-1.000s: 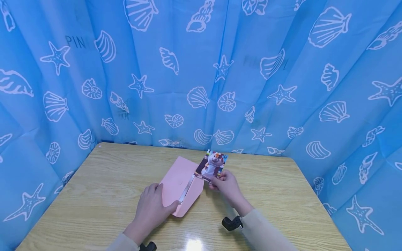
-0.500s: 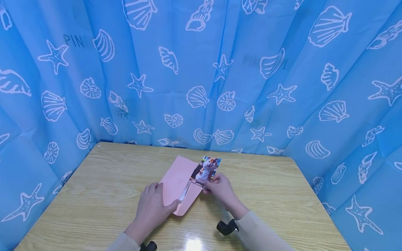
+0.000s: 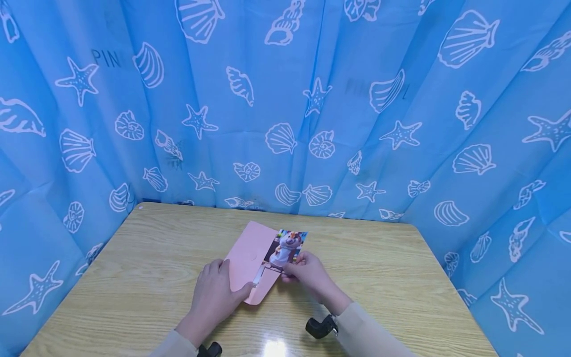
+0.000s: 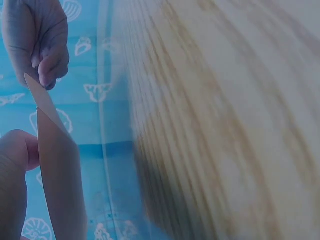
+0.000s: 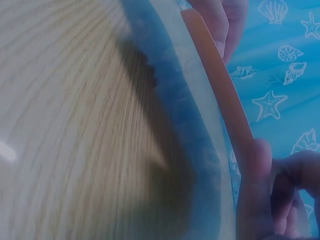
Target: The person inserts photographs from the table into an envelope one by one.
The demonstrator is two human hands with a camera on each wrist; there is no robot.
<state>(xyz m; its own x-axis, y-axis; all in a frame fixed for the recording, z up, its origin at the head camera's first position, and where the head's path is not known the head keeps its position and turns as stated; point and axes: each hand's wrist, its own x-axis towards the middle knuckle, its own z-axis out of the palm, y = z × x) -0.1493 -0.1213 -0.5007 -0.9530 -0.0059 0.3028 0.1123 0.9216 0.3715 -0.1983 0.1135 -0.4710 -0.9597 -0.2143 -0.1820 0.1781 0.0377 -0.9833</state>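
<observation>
A pink envelope [image 3: 247, 250] is tilted over the table, its flap folded out to the right. My left hand [image 3: 214, 295] grips its near left side, thumb over the edge of the opening. A glossy photo [image 3: 281, 253] of a white-and-brown plush-like animal lies across the opening and flap. My right hand [image 3: 310, 277] pinches the photo's near right edge. In the left wrist view the envelope [image 4: 62, 180] is seen edge-on, with the right hand [image 4: 40, 42] beyond it. The right wrist view has a fingertip [image 5: 259, 157] against the pink flap [image 5: 220, 85].
Under both hands is a wood-grain table [image 3: 147, 277], with a bright light reflection near its front edge. A blue curtain [image 3: 267, 89] with white seashells and starfish surrounds the back and sides. Black devices [image 3: 321, 327] sit at both wrists.
My right hand has moved left and toward me, bringing the photo down from above the envelope's far right edge to along the opening. The left hand and envelope have barely shifted.
</observation>
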